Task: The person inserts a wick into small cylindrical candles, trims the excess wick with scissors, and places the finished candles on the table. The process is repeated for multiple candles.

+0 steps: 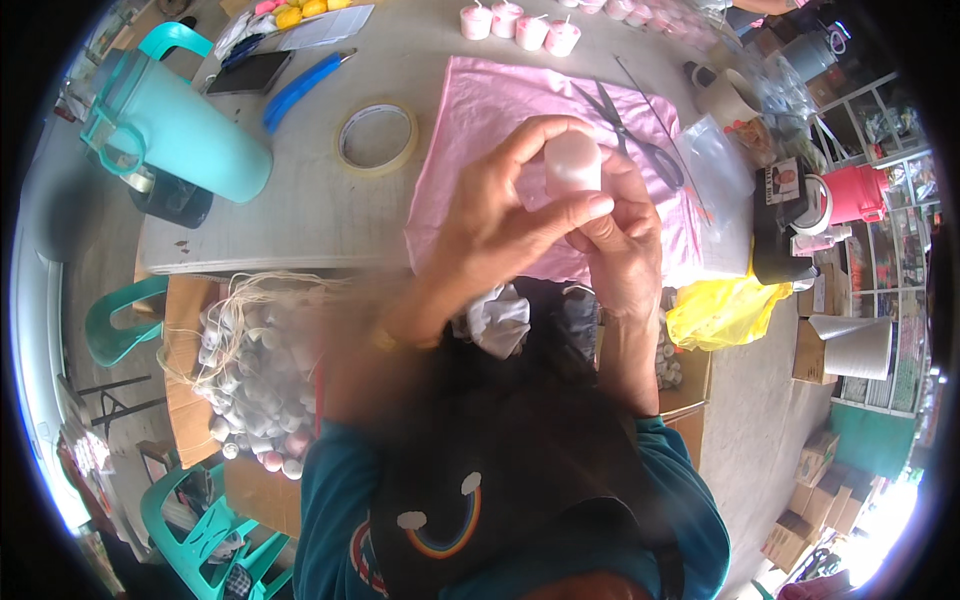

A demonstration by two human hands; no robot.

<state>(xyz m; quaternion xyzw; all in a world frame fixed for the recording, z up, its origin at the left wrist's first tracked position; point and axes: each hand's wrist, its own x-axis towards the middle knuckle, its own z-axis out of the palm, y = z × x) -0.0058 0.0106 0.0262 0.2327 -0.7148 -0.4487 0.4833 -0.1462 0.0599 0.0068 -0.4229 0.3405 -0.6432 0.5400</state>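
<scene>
My left hand (500, 215) and my right hand (625, 235) are both raised over the pink cloth (480, 110) and together grip a small pale pink candle (572, 160). The left thumb and fingers wrap its left side and front. The right fingers close on its right side from below. Scissors (630, 135) lie on the cloth just behind my hands. Several more pink candles (520, 25) stand in a row at the table's far edge.
A roll of tape (377, 137), a blue-handled cutter (300, 88), a phone (248, 72) and a teal jug (175, 125) lie on the grey table to the left. A cardboard box of small candles (250, 370) sits lower left. A yellow bag (720, 310) hangs at right.
</scene>
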